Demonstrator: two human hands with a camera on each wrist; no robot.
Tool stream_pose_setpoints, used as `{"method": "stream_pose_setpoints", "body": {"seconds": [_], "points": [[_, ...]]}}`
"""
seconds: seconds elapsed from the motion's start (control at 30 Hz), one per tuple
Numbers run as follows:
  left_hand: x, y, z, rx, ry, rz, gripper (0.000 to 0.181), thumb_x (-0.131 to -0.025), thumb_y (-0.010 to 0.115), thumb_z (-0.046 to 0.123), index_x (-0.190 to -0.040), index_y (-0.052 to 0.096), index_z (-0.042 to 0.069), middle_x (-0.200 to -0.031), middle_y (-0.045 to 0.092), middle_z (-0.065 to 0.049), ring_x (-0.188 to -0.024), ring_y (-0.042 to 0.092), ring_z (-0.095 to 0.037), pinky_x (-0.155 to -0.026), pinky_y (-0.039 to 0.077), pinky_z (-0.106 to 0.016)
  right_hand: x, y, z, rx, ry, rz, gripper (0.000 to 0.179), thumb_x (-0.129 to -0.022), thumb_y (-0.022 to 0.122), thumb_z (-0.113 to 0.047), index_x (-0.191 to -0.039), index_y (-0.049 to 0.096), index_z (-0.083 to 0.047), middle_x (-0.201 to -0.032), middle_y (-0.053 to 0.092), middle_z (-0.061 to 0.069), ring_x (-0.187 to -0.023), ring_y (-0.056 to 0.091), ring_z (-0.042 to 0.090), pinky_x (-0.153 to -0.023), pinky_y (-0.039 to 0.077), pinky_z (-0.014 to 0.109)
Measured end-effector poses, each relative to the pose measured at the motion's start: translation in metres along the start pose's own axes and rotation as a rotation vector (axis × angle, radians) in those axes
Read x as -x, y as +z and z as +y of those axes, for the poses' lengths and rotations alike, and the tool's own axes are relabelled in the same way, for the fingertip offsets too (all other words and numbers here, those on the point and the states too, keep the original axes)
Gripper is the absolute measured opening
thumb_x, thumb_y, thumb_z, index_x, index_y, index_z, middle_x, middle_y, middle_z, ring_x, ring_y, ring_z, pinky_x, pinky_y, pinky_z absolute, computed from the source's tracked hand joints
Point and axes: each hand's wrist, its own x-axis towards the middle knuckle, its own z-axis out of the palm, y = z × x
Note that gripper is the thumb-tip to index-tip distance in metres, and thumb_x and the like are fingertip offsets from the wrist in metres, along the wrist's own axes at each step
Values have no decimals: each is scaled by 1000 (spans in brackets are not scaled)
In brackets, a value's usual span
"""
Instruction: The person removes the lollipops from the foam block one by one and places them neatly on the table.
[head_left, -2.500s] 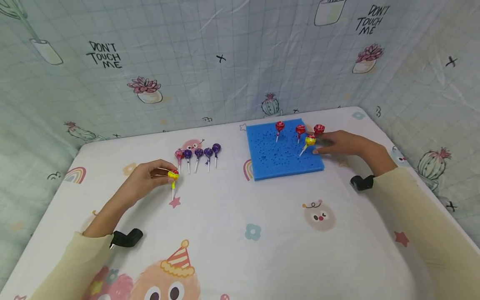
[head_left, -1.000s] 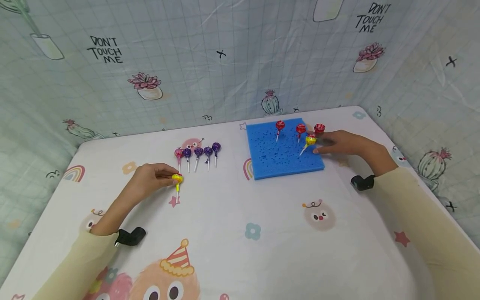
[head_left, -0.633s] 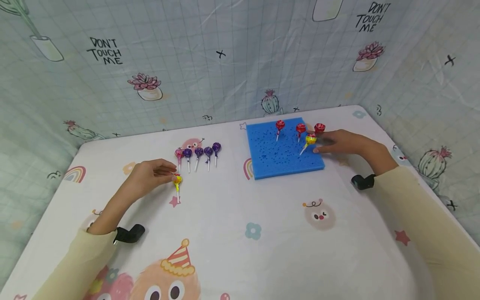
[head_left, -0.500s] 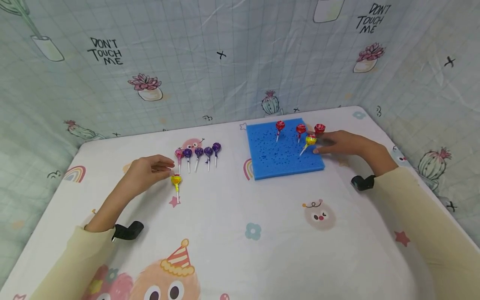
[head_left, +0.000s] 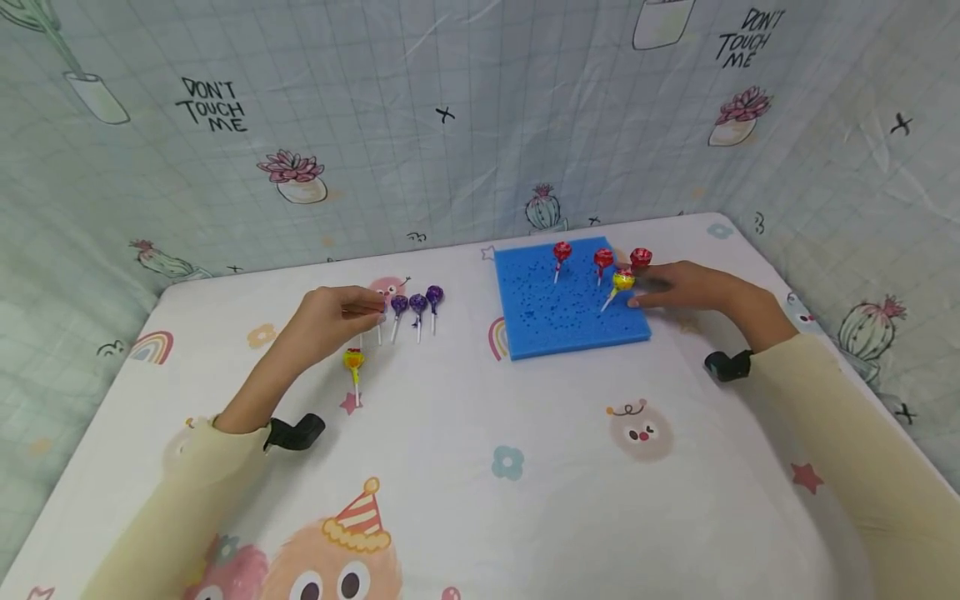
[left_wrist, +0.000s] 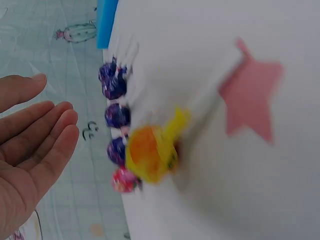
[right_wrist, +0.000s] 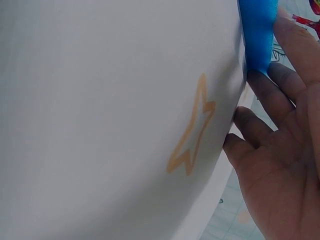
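Observation:
My left hand hovers over the left end of a row of lollipops, its fingers loosely extended and nothing in its grasp. A yellow lollipop lies on the table just below that hand. Purple lollipops line up to its right. A pink lollipop shows in the left wrist view; its head is hidden by my hand in the head view. My right hand rests at the right edge of a blue foam block, fingertips touching its side. Red lollipops and another yellow lollipop stand in the foam.
The white table has printed cartoon figures. Patterned cloth hangs behind it and at both sides. A black wrist camera sits on my left wrist, and a similar black camera on my right.
My left hand has let go of the yellow lollipop, leaving it lying on the table, and has moved right and away over the row. The right hand has stayed at the foam.

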Motion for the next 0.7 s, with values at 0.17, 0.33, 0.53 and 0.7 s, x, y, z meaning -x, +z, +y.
{"method": "stream_pose_setpoints", "body": {"seconds": [0.17,0.33,0.53,0.7], "points": [[-16,13,18,55,72,-12,29,-98,69,10,-124,69,-1,-120,72,-15,-108,70,-29,-93,58,-43,0,-1,1,1,-8,3,77,-97,67,-47,-150,43,3,-150,44,32,-139,38,53,-108,38,68],[-31,27,40,100,152,-31,25,-99,68,11,-122,69,1,-119,72,-14,-109,70,-26,-95,57,-41,1,-2,-1,1,-11,0,77,-97,66,-47,-150,43,3,-150,44,32,-139,38,53,-108,38,68],[-49,44,70,144,227,-45,25,-99,67,12,-123,69,6,-121,71,-9,-108,70,-23,-94,58,-37,0,-1,-2,0,-5,1,78,-97,66,-47,-152,41,2,-151,42,32,-140,36,54,-108,37,69],[-65,62,90,168,266,-69,27,-100,65,11,-126,67,5,-125,69,-10,-111,69,-22,-95,57,-34,1,1,-1,6,13,-3,80,-97,66,-49,-152,40,2,-151,42,33,-140,36,55,-107,37,70]]}}
